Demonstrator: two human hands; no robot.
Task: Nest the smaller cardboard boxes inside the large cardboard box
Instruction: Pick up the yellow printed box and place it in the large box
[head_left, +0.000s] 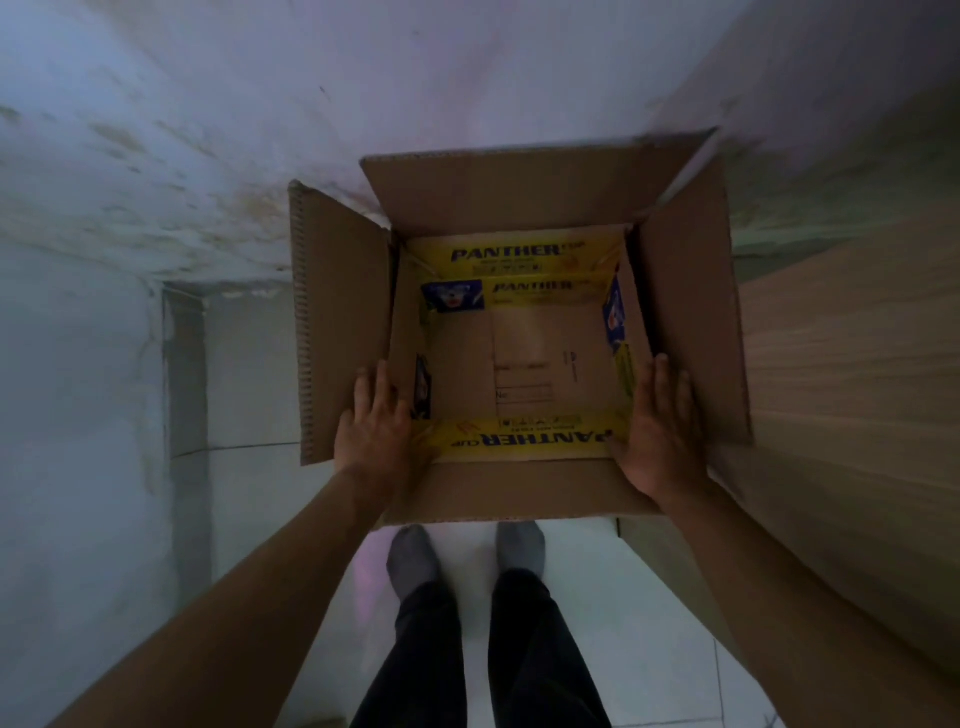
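We see the large cardboard box (519, 192), flaps open, just ahead of socked feet (415, 553) – a smaller box (524, 441) with yellow print sits inside it. The left hand (374, 431) and right hand (662, 431) press flat with straight fingers on opposite sides – well apart.

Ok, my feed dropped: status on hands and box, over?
Left hand and right hand flat on sides of large box. Yellow-printed smaller box inside it. Flaps open, opening unobstructed.

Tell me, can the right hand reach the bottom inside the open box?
Probably yes. The right hand rests flat on the right flap of the large cardboard box, just beside the opening. The flaps stand open and nothing covers the bottom.
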